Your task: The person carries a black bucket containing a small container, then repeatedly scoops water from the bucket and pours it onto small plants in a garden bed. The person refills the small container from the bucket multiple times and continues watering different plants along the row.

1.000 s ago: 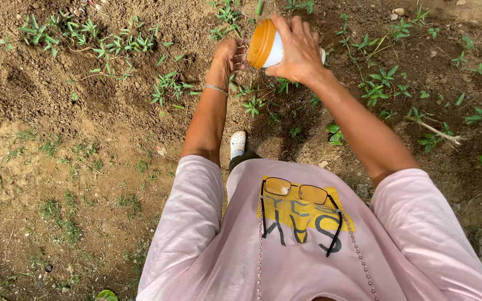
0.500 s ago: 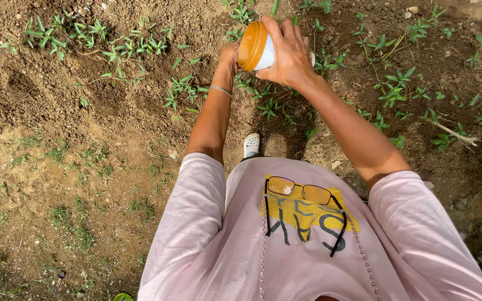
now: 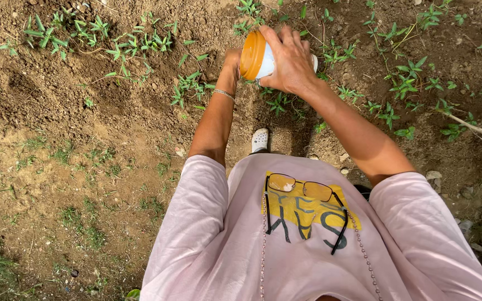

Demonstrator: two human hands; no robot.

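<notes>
Since the earlier frames, the jar point(image 3: 263, 56) has stayed at nearly the same height and tilt, while the view has drifted slightly so the plants sit a little differently around it. Right hand point(image 3: 291, 61) is wrapped over the white body of the jar from above, fingers pressed around it, with the orange lid end pointing toward the left hand point(image 3: 232, 58). Only the back of the left hand and the wrist with a thin bracelet point(image 3: 224, 93) show just beside the lid; whether those fingers are spread, cupped or pinching something cannot be told, since the jar hides them. Both hands are held out over dark soil point(image 3: 140, 111), with small green seedlings point(image 3: 188, 86) directly below and to the left of the jar, and more of them to its right. A white shoe point(image 3: 260, 139) stands on the ground below the jar, nearer the body. Glasses point(image 3: 302, 192) hang from the collar of the pink shirt point(image 3: 196, 234). To handle this step well, judged from the pose: keep the jar tilted only slightly, hold the left hand close under the lid end so nothing spills wide, keep both hands low over the plants, and keep the shoe off the seedlings beside it.
</notes>
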